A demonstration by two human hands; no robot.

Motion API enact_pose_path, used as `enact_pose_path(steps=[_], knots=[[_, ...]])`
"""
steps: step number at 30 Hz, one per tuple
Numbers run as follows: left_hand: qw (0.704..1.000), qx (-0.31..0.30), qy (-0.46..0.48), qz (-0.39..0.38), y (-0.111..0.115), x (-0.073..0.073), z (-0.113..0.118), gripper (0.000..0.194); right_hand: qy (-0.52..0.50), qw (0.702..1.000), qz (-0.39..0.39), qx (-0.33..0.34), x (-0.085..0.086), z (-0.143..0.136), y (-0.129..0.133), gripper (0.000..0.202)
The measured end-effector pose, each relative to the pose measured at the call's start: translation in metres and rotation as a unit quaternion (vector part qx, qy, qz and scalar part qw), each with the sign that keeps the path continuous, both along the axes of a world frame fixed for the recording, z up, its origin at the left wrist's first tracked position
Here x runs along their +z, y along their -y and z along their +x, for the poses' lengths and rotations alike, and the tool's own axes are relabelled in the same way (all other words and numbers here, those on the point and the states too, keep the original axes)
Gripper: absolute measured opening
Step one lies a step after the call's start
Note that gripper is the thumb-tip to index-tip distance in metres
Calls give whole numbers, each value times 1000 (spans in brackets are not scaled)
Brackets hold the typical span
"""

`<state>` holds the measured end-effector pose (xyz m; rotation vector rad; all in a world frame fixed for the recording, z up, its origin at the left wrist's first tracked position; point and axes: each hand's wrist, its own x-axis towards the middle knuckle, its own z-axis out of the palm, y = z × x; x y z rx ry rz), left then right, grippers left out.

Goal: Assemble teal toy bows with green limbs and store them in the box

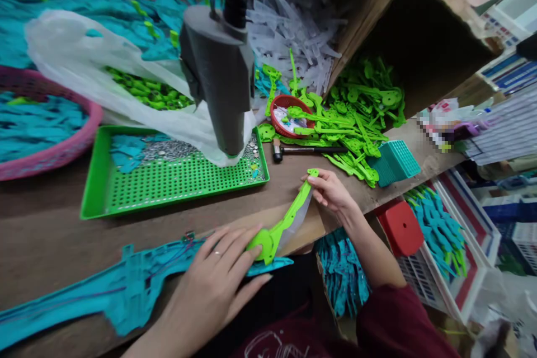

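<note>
green piece (285,222): right hand (332,190) pinches its tip, left hand (222,268) rests half-open on its disc (260,241).

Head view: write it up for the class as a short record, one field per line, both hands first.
Left hand: resting on the green piece's round end
Right hand: pinching its narrow end
Turquoise part: lying on the bench, partly hidden by the left hand
Hammer: lying beyond the right hand
Green tray: holds small metal pieces and turquoise pieces
Red basket: among loose green parts
</note>
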<state>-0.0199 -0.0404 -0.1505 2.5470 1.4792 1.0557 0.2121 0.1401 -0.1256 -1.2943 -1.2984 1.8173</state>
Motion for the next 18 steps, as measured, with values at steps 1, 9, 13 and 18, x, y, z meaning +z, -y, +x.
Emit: enact_pose_path(steps=[1,9,13,18], knots=[[999,6,16,-27,-8,7,6,24,-3,1000,5,-6,0,0,0,42],[895,-31,93,-434,-80,28,39,25,23,998,48,-22,-8,-8,4,49],[904,-18,66,-421,-80,30,41,22,74,995,51,30,-4,5,-5,48],[955,-11,7,-295,-82,48,2,22,238,926,292,-27,44,7,-23,39]])
